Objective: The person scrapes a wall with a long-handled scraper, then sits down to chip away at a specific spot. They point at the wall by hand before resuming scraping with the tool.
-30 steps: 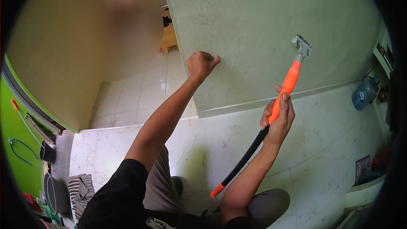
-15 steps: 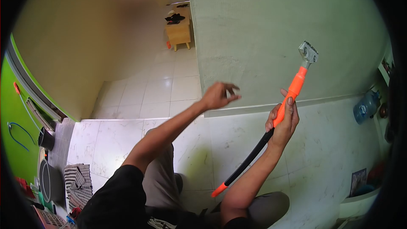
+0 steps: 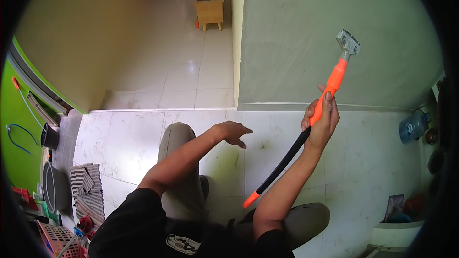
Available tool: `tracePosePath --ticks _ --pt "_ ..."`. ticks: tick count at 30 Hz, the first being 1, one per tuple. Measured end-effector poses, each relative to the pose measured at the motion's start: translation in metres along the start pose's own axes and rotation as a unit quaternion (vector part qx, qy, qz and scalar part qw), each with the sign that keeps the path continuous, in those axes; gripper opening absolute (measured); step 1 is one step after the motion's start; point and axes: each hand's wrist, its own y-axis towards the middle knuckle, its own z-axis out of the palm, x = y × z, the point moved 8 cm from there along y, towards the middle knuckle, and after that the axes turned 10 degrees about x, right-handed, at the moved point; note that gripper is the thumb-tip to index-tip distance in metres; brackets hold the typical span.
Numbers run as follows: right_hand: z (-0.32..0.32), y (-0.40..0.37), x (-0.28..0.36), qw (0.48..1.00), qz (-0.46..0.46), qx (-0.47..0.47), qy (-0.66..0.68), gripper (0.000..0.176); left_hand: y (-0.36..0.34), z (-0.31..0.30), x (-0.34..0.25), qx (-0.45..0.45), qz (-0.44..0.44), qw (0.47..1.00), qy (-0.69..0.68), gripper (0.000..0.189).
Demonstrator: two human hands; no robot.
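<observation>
My right hand (image 3: 326,123) is wrapped around the orange grip of a long-handled scraper (image 3: 285,160). Its metal head (image 3: 348,42) points up and away, in front of the grey-green wall in this view. The black lower handle slants down to the left beside my forearm, ending in an orange tip. My left hand (image 3: 231,133) is empty, held above the tiled floor with fingers stretched to the right, apart from the scraper.
A grey-green wall (image 3: 296,57) rises ahead; a passage with a small wooden table (image 3: 210,12) opens left of it. A blue water jug (image 3: 414,127) stands at right. At left are a grey tub (image 3: 55,186), a striped cloth (image 3: 87,193) and a pink basket (image 3: 58,239).
My left hand has lowered and drawn back to the left, its fingers straighter. The view has tilted down, showing more floor. My right hand keeps its hold on the scraper.
</observation>
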Motion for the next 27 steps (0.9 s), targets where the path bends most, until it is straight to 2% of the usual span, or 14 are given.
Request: tracePosePath --ticks 2,8,14,17,23,27 --pt "0.0 0.001 -0.002 1.0 0.009 0.002 -0.003 0.051 -0.003 -0.012 -0.01 -0.041 0.016 0.999 -0.023 0.082" --pt "-0.003 0.005 -0.005 0.999 0.012 0.025 -0.022 0.047 -0.001 -0.021 -0.039 -0.004 0.013 0.999 -0.044 0.08" --pt "-0.003 0.007 -0.006 0.999 0.006 0.039 -0.016 0.044 0.01 -0.019 -0.043 -0.015 0.022 0.999 -0.02 0.08" --pt "-0.002 0.006 -0.005 0.998 0.014 0.042 -0.037 0.053 0.007 -0.022 -0.047 -0.015 0.02 0.999 -0.032 0.081" --pt "-0.003 0.008 -0.007 0.998 0.014 0.048 -0.039 0.054 0.011 -0.02 -0.048 -0.007 0.023 0.999 -0.028 0.081" --pt "-0.001 0.008 -0.004 0.998 0.02 0.042 -0.029 0.044 0.013 -0.016 -0.047 -0.011 0.031 0.999 -0.023 0.082"
